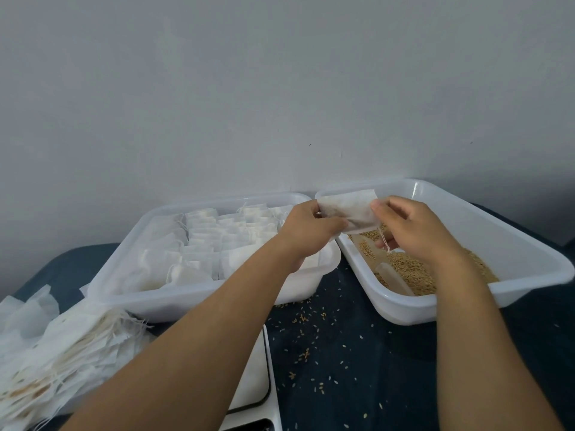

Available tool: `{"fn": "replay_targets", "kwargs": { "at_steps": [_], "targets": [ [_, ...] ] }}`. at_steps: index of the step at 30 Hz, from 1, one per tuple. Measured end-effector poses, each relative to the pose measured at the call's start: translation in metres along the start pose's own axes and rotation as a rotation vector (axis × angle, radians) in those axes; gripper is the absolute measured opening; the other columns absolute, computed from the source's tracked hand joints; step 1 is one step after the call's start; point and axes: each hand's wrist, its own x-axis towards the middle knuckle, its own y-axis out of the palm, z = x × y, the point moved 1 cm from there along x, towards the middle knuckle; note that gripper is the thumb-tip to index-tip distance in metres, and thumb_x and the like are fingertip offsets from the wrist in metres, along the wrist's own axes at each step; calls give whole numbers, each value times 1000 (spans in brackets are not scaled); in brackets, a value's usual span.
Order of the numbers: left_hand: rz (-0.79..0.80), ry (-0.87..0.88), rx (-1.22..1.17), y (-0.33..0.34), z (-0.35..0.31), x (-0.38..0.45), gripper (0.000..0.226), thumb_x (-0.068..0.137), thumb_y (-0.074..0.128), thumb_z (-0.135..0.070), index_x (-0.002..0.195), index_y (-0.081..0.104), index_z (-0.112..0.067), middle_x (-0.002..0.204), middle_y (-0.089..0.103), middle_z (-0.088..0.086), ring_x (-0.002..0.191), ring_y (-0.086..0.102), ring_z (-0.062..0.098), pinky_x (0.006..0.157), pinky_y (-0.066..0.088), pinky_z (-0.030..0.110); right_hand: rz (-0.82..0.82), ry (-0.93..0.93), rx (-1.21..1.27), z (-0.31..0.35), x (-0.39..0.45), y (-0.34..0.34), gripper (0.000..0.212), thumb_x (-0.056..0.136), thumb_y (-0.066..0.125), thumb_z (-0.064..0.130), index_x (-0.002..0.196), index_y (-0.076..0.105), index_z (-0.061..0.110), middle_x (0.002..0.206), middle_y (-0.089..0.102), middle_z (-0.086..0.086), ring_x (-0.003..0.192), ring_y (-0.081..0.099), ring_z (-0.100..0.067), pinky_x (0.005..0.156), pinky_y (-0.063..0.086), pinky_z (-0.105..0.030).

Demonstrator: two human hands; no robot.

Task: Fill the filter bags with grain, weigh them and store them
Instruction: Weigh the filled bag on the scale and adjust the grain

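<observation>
A white paper filter bag (348, 209) with a thin drawstring hangs in the air above the near-left corner of the right white tray (510, 241). My left hand (306, 231) pinches its left side and my right hand (413, 228) pinches its right edge. Brown grain (413, 272) lies loose in that tray, with a small clear scoop (393, 278) half buried in it. The left white tray (130, 293) holds several filled, tied filter bags (214, 244) in rows.
A loose heap of flat empty filter bags (53, 349) with strings lies at the near left. A white scale (252, 396) sits at the bottom middle, partly under my left forearm. Spilled grains (308, 353) dot the dark cloth. A grey wall stands close behind.
</observation>
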Motion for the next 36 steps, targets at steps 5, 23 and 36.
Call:
{"fn": "replay_targets", "kwargs": {
  "at_steps": [5, 23, 36],
  "targets": [
    [-20, -1, 1, -1, -4, -2, 12, 87, 76, -11, 92, 69, -19, 94, 71, -1, 80, 64, 12, 73, 50, 25, -45, 37, -107, 0, -2, 1, 44, 100, 54, 56, 87, 68, 17, 68, 70, -6, 59, 74, -12, 64, 53, -34],
    [-21, 0, -7, -2, -2, -5, 13, 88, 74, -11, 92, 70, -23, 90, 69, -2, 76, 62, 9, 70, 49, 22, 8, 68, -60, 4, -3, 4, 33, 99, 52, 60, 93, 71, 34, 55, 65, 2, 47, 59, -3, 57, 48, -25],
    [-10, -7, -54, 0, -2, -9, 12, 89, 74, -11, 96, 70, -20, 93, 70, -1, 81, 63, 10, 71, 50, 22, 11, 35, -85, 5, -2, 4, 39, 99, 54, 59, 89, 68, 24, 53, 55, 11, 46, 51, -6, 58, 47, -32]
  ]
}}
